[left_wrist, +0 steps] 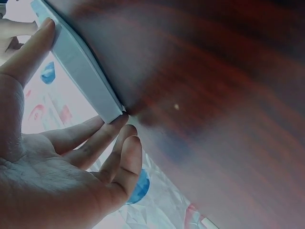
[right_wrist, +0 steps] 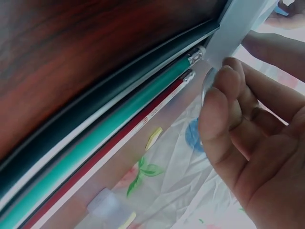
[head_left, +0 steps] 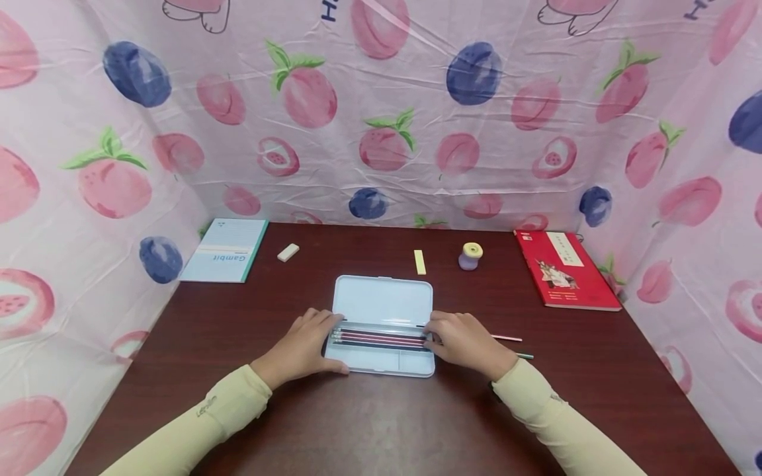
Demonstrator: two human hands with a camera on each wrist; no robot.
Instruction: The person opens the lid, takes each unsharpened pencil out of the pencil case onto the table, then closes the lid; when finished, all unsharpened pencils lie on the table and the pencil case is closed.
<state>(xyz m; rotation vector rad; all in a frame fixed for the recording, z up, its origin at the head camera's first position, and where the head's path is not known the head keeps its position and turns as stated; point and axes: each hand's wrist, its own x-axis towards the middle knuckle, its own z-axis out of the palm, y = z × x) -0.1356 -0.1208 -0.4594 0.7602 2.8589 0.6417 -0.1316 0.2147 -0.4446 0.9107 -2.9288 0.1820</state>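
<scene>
A light blue pencil case [head_left: 381, 301] lies with its lid up on the table. Several dark and red striped pencils [head_left: 381, 339] lie side by side inside, under a clear flap [head_left: 387, 325]. My left hand [head_left: 306, 347] holds the case's left end, thumb along the front wall and fingers at the far corner. At the right end, my right hand [head_left: 467, 340] has curled fingers on the case by a clear curved strip [right_wrist: 208, 86], probably the flap's edge; the exact contact is partly hidden. Beside that hand lie a red pencil [right_wrist: 143, 119] and a green pencil [right_wrist: 143, 98] on the table.
A white eraser [head_left: 288, 252], a yellow strip [head_left: 420, 262] and a purple-and-yellow pencil sharpener-like item [head_left: 469, 256] stand behind the case. A blue notebook [head_left: 226, 251] lies at far left, a red book [head_left: 565, 271] at far right. Fruit-print cloth surrounds the table.
</scene>
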